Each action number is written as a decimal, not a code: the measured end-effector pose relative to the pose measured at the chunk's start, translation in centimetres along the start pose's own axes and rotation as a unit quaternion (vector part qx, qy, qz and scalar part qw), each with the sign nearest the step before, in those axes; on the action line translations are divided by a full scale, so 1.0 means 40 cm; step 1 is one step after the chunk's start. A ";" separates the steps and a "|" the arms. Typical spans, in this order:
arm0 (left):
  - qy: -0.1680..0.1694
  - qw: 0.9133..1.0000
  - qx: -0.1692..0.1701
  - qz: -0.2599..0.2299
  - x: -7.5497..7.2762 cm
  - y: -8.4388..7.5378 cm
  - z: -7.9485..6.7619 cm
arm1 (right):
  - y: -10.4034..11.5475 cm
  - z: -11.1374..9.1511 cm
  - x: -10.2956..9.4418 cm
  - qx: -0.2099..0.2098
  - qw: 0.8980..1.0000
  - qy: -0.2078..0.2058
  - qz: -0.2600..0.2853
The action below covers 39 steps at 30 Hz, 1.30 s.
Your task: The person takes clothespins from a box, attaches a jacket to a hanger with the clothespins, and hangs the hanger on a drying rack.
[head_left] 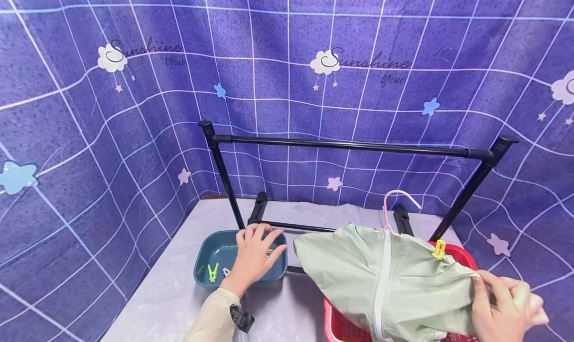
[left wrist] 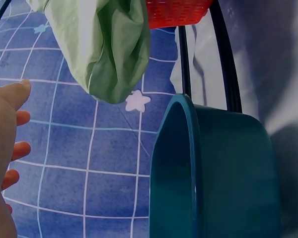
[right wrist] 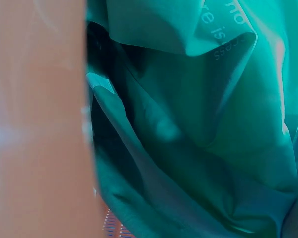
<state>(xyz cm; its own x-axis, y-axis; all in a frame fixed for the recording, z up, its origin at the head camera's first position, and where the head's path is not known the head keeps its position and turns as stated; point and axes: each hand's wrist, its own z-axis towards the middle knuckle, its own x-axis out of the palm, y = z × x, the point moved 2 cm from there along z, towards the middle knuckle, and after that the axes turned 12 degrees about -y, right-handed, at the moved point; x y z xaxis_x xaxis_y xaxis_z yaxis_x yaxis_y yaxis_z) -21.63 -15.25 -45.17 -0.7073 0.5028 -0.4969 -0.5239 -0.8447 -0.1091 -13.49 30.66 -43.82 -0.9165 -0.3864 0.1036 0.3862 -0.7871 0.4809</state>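
The jacket [head_left: 405,277] sat over the basket [head_left: 459,257], toward five o'clock, its edge pinched by the right hand [head_left: 502,302]. The left hand [head_left: 255,255], fingers spread, was above the bin [head_left: 219,252] at seven. A hard tug could have sprung the clip [head_left: 439,250].

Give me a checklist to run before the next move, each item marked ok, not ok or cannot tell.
1. Right hand gripping the green garment: ok, it holds an edge.
2. Pink hanger at the garment's neck: ok.
3. Yellow clip on the garment: ok.
4. Left hand pinching a clip: not ok, thumb and fingers are apart.
5. Green clip available: ok, in the teal basin.
6. Hanger hooked on the top bar: not ok.
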 end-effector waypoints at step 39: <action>0.014 0.998 -0.044 0.036 -0.041 0.087 -0.057 | 0.003 0.003 -0.002 0.005 1.000 0.014 -0.001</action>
<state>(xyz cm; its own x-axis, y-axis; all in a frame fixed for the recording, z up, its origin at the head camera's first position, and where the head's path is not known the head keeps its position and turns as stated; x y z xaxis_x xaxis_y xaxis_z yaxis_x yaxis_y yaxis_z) -21.22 -19.41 -46.69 -0.7278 0.4351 -0.5301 -0.4271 -0.8923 -0.1460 -13.40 30.65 -43.67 -0.9135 -0.3993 0.0782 0.3841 -0.7831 0.4892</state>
